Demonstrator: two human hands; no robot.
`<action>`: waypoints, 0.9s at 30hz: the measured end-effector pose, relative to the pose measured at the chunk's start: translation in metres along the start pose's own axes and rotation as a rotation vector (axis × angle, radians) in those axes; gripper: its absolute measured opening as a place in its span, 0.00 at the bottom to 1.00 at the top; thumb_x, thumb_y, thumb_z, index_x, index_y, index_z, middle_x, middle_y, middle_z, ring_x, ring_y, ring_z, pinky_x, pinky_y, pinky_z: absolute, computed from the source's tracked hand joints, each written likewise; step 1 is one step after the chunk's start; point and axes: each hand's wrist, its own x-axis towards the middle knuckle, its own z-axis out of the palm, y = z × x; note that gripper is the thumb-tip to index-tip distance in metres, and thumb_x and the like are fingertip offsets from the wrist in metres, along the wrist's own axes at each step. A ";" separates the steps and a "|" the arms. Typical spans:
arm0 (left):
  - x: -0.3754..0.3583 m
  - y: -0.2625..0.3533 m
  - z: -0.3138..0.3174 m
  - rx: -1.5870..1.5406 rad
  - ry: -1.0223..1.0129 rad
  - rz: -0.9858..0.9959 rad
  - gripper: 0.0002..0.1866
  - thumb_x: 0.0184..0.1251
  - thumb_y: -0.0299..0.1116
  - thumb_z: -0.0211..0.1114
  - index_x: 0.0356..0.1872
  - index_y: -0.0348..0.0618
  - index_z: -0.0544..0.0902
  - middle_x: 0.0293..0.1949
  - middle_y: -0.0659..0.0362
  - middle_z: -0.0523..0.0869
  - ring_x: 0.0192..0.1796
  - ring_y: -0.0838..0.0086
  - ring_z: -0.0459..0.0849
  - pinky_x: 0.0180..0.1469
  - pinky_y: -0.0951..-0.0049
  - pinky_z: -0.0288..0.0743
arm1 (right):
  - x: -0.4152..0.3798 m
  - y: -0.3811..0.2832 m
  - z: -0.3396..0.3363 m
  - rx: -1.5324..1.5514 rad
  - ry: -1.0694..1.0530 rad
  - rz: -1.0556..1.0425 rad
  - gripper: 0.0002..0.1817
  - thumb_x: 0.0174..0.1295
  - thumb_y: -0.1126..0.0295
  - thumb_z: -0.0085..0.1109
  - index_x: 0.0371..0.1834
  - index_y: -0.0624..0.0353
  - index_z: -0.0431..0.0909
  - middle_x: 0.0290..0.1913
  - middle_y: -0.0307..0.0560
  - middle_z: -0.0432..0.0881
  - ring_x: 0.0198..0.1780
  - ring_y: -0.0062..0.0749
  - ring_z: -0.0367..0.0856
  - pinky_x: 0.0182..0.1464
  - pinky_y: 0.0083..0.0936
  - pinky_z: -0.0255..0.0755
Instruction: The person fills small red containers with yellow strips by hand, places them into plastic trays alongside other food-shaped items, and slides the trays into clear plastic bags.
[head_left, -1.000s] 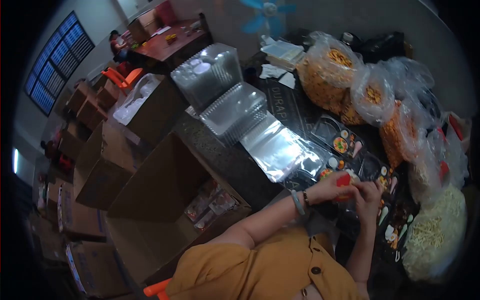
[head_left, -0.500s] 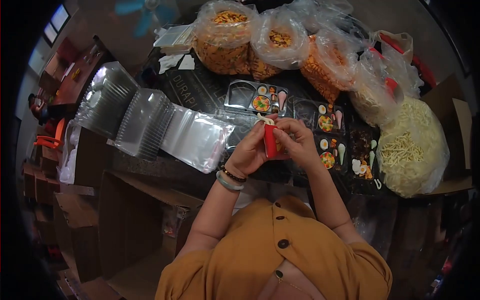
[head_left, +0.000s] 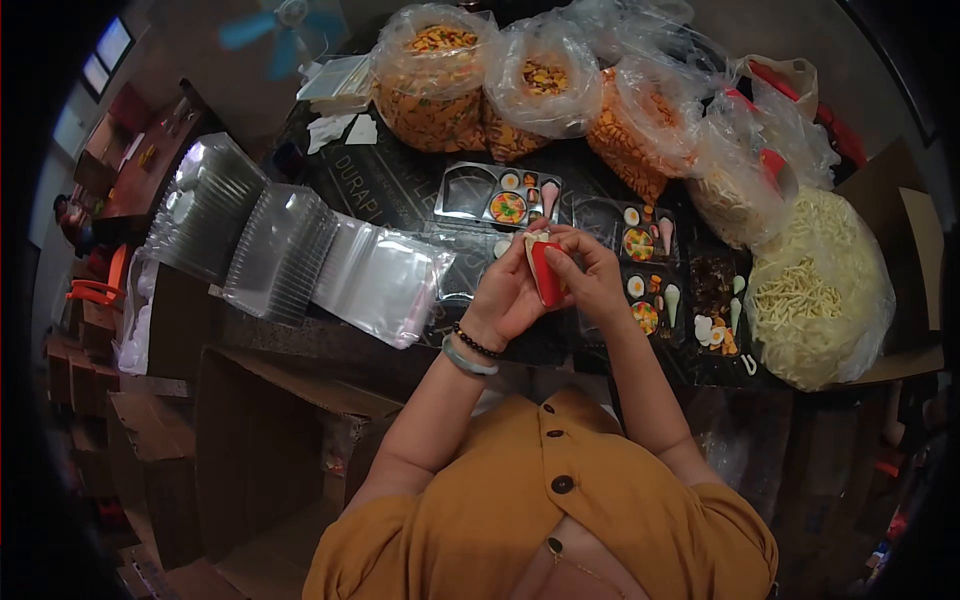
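Both hands meet over the middle of the table around a small red fries carton (head_left: 547, 275). Pale toy fries (head_left: 535, 240) show at its top end, partly covered by fingers. My left hand (head_left: 507, 295) is closed at the carton's left side and top. From the right, my right hand (head_left: 590, 278) grips it, thumb along its face. Just beyond the hands lies a clear compartment tray (head_left: 465, 212) with a toy egg (head_left: 510, 181), pizza (head_left: 508, 208) and pink cone (head_left: 550, 198). Similar filled trays (head_left: 655, 262) lie to the right.
Bags of small colourful pieces (head_left: 430, 105) line the back, with an orange-filled bag (head_left: 640, 130) beside them. At right sits a large bag of pale fries (head_left: 800, 290). Stacked clear trays (head_left: 280, 250) and plastic sleeves (head_left: 385, 275) lie left. An open cardboard box (head_left: 260, 450) stands below.
The carton has tilted slightly, and the pale fries now sit lower at its top, closer under my fingers. The whole view has shifted a little.
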 end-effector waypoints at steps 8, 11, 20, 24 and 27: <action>0.014 -0.001 0.009 0.535 0.083 -0.056 0.16 0.73 0.45 0.44 0.55 0.52 0.63 0.50 0.58 0.72 0.51 0.68 0.77 0.45 0.58 0.80 | 0.003 -0.001 -0.012 0.375 0.028 0.209 0.07 0.62 0.70 0.57 0.32 0.62 0.76 0.38 0.39 0.79 0.40 0.17 0.74 0.43 0.15 0.70; 0.023 -0.009 -0.010 0.710 0.168 0.071 0.19 0.72 0.50 0.44 0.53 0.49 0.63 0.45 0.60 0.73 0.44 0.76 0.77 0.41 0.71 0.78 | 0.002 -0.004 -0.014 0.294 0.057 0.157 0.07 0.62 0.68 0.58 0.33 0.62 0.76 0.32 0.36 0.78 0.32 0.12 0.73 0.35 0.11 0.69; 0.038 -0.032 -0.012 0.879 0.339 0.405 0.18 0.71 0.48 0.48 0.42 0.43 0.65 0.33 0.62 0.76 0.32 0.84 0.74 0.34 0.84 0.71 | -0.004 0.002 -0.019 0.516 0.088 0.221 0.08 0.65 0.66 0.54 0.36 0.61 0.76 0.27 0.32 0.76 0.26 0.09 0.70 0.27 0.09 0.64; 0.041 -0.037 -0.011 0.972 0.416 0.516 0.18 0.71 0.48 0.48 0.42 0.42 0.65 0.32 0.62 0.75 0.31 0.84 0.74 0.33 0.85 0.70 | -0.001 0.003 -0.014 0.359 0.144 0.168 0.08 0.63 0.67 0.56 0.35 0.61 0.77 0.28 0.33 0.76 0.28 0.11 0.71 0.30 0.10 0.65; 0.040 -0.035 -0.010 1.014 0.468 0.554 0.18 0.71 0.48 0.48 0.42 0.41 0.65 0.34 0.61 0.76 0.33 0.84 0.74 0.33 0.85 0.70 | 0.002 0.007 -0.010 0.260 0.165 0.135 0.08 0.62 0.68 0.57 0.33 0.62 0.77 0.29 0.34 0.77 0.31 0.13 0.72 0.33 0.11 0.66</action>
